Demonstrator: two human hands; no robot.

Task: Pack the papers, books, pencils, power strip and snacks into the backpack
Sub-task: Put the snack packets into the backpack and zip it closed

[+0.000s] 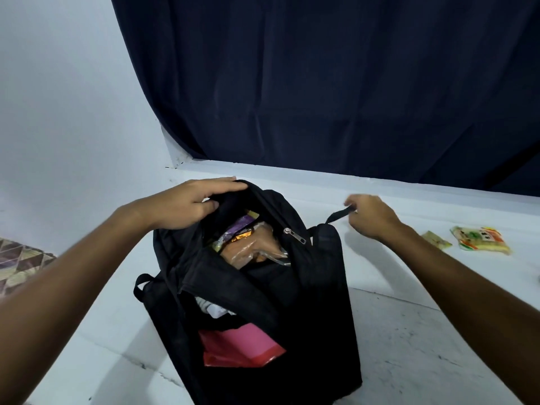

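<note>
A black backpack stands open on the white floor in the middle of the view. Snack packets fill its upper compartment, with a metal zipper pull beside them. A pink and red folder and white papers show in the lower compartment. My left hand grips the top rim of the backpack at its far left. My right hand pinches a black strap at the backpack's upper right. Two snack packets, a green and orange one and a small yellowish one, lie on the floor to the right.
A dark blue curtain hangs behind, above a white ledge. A white wall stands at the left. A patterned mat lies at the left edge on the white marbled floor.
</note>
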